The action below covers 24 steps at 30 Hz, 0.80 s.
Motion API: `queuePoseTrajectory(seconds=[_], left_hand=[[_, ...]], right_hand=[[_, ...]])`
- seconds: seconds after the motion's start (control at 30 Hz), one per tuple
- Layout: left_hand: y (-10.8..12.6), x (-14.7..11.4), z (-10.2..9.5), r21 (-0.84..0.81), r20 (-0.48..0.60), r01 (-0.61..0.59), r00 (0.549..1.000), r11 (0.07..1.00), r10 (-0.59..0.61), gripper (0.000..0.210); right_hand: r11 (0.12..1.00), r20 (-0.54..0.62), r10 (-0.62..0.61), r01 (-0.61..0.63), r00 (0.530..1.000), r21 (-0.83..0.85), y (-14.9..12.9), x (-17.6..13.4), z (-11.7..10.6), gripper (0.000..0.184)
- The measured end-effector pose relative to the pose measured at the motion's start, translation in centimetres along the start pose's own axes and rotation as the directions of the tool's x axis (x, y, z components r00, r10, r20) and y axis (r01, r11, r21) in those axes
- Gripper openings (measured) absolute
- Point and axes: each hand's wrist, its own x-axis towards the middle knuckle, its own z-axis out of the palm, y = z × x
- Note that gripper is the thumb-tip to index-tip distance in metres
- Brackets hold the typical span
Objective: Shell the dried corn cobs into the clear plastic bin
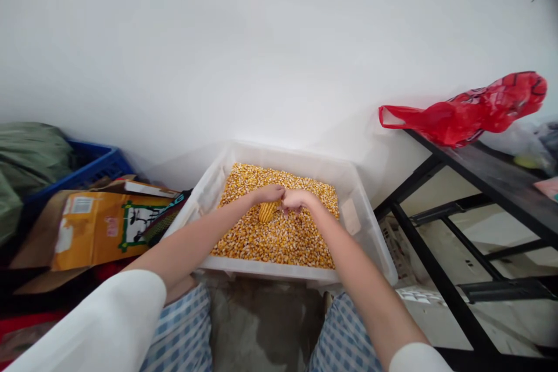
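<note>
A corn cob (266, 213) with yellow kernels on it is gripped in my left hand (271, 193), its lower end pointing toward me. My right hand (297, 200) meets the left one at the cob's far end, fingers curled in; what they pinch, if anything, is hidden. Both hands are over loose corn kernels (279, 244), which cover the bottom of a translucent white plastic bin (204, 189).
To the left lie an orange cardboard box (98, 224) and a blue crate (115, 160) with a green bag (30, 163). On the right stands a black metal-framed table (429, 250) with a red plastic bag (466, 107) on it. A white wall (279, 58) rises behind the bin.
</note>
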Motion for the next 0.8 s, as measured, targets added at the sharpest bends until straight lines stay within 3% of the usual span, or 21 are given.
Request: queuePoseTrajectory(seconds=[0.23,0.4,0.6,0.8], left_hand=[[-2.9,-0.5,-2.0,-0.110,-0.061,0.085,0.994,0.990,-0.092,0.041],[-4.3,-0.4,-2.3,-0.123,-0.093,0.114,0.988,0.986,-0.126,0.041],[-4.9,-0.5,-2.7,-0.117,-0.102,0.139,0.983,0.983,-0.151,0.045],[-5.7,0.0,-2.3,-0.112,-0.124,0.140,0.980,0.984,-0.154,0.044]], right_hand=[[0.996,-0.018,-0.066,0.067,0.998,0.055,0.4,0.3,0.1,0.029],[0.996,0.044,-0.088,0.087,0.995,0.030,0.4,0.4,0.1,0.030],[0.998,-0.121,-0.061,0.061,0.991,-0.008,1.0,0.0,-0.3,0.036],[0.993,-0.127,-0.110,0.103,0.986,-0.059,0.4,0.5,0.4,0.039]])
